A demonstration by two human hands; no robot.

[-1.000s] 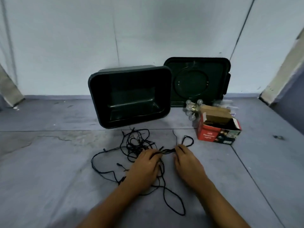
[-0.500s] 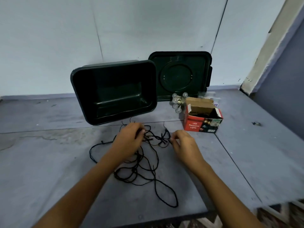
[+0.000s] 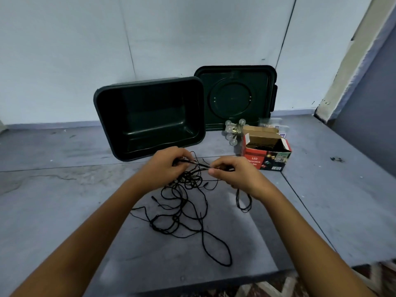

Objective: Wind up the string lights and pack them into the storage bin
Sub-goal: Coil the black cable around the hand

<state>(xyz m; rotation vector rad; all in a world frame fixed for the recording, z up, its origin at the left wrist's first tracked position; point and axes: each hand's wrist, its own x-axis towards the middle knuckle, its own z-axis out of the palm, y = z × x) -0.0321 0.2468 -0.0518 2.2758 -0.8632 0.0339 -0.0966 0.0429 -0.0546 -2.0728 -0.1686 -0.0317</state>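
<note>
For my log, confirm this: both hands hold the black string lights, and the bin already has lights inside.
Not so: the head view shows the storage bin empty. The left hand and right hand do both hold the black string lights.

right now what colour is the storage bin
Dark green storage bin, clearest in the head view.

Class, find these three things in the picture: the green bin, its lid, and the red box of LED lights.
Bin (image 3: 150, 116): head view, on its bare inner base.
Lid (image 3: 232, 97): head view, middle of its round moulding.
Red box (image 3: 256, 161): head view, on its printed front wall.
</note>
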